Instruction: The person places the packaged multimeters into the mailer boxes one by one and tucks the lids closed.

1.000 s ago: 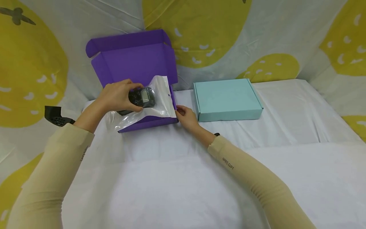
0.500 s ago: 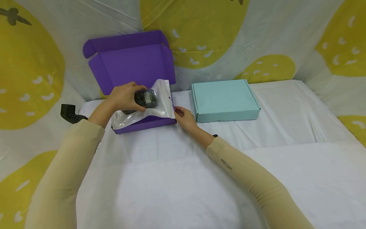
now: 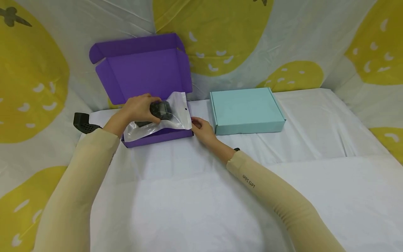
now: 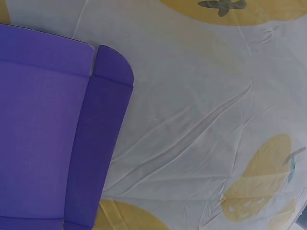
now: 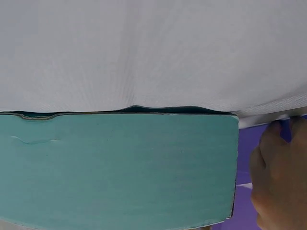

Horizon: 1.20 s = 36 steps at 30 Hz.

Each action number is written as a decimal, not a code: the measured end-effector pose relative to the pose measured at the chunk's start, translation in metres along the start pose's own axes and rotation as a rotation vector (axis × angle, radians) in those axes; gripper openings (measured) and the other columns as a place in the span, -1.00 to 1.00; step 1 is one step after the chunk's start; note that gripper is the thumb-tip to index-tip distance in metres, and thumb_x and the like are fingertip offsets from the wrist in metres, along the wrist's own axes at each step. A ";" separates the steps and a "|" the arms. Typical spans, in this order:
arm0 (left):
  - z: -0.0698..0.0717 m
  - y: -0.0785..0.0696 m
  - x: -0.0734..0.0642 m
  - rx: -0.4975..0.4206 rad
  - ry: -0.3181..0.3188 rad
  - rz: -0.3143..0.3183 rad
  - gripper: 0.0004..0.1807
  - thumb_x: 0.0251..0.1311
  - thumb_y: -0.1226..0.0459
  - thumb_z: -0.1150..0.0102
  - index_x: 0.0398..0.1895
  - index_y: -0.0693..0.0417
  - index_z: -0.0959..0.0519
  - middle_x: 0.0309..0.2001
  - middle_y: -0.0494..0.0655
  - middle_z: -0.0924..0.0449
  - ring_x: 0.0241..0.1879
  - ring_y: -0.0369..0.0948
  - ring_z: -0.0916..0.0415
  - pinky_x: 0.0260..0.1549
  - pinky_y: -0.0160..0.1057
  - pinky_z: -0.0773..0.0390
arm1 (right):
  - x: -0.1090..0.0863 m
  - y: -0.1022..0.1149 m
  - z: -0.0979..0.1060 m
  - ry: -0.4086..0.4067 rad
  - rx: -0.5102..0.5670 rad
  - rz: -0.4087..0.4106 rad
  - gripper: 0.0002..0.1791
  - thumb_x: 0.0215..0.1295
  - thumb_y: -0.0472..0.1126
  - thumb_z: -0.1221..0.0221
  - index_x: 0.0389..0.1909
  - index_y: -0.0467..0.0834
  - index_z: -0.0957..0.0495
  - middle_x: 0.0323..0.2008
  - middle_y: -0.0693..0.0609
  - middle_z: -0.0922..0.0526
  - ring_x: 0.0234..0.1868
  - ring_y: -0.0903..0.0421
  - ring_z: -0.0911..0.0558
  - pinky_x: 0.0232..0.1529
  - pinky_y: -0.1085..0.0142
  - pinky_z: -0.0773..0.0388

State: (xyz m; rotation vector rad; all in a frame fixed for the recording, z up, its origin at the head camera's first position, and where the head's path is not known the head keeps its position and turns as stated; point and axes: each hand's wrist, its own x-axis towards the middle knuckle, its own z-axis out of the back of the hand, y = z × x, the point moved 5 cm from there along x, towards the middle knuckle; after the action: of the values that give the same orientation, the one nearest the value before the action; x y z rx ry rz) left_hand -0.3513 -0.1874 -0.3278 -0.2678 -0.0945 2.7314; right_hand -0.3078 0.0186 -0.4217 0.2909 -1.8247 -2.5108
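A purple cardboard box (image 3: 158,137) stands at the back left, its lid (image 3: 145,73) raised against the cloth behind. Over its tray, my left hand (image 3: 138,107) grips a black handheld device (image 3: 163,110) with what looks like a small screen. The device is inside a clear plastic bag (image 3: 181,115) with a white top edge. Most of the tray's inside is hidden by bag and hand. My right hand (image 3: 204,131) holds the box's right side near its front corner, fingers curled; the right wrist view shows this hand (image 5: 280,177) against purple card. The left wrist view catches only the lid (image 4: 38,143).
A closed light-teal box (image 3: 247,108) lies just right of my right hand. White cloth (image 3: 201,203) covers the table. Behind hangs a white sheet (image 3: 104,21) with yellow fruit prints. A black wrist camera (image 3: 83,122) sticks out beside the left forearm.
My left hand has moved right and slightly down with the bagged device, so the bag sits lower over the purple tray. The right hand stays at the box's side.
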 end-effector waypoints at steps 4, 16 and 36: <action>-0.002 -0.001 0.004 0.001 0.006 -0.011 -0.12 -0.27 -0.14 -0.32 0.22 -0.07 -0.33 0.04 0.08 -0.38 -0.07 0.00 -0.38 -0.16 0.11 -0.40 | 0.000 0.000 0.001 -0.001 0.007 0.012 -0.54 0.30 -0.13 -0.05 0.18 -0.21 -0.36 0.10 -0.12 -0.49 0.13 0.05 -0.48 0.12 0.28 -0.41; -0.017 0.003 0.012 -0.033 0.036 0.017 -0.07 -0.25 -0.12 -0.33 0.27 -0.01 -0.27 0.15 0.14 -0.32 0.07 0.08 -0.33 -0.04 0.21 -0.33 | -0.001 0.001 0.002 0.009 0.023 0.001 -0.53 0.30 -0.10 -0.06 0.19 -0.19 -0.36 0.11 -0.10 -0.48 0.13 0.05 -0.48 0.11 0.29 -0.42; -0.034 0.004 0.016 -0.011 0.068 0.072 -0.14 -0.30 -0.12 -0.36 0.19 -0.05 -0.38 0.04 0.09 -0.44 -0.01 -0.01 -0.37 -0.11 0.13 -0.38 | -0.005 0.003 -0.001 0.029 0.026 -0.019 -0.53 0.33 -0.07 0.00 0.22 -0.17 -0.33 0.14 -0.11 -0.45 0.16 0.03 -0.43 0.16 0.23 -0.37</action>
State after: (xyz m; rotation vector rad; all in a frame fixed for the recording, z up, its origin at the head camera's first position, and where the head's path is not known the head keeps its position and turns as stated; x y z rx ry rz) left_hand -0.3607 -0.1840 -0.3647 -0.3738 -0.0832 2.7907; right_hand -0.3030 0.0177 -0.4181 0.3449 -1.8541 -2.4835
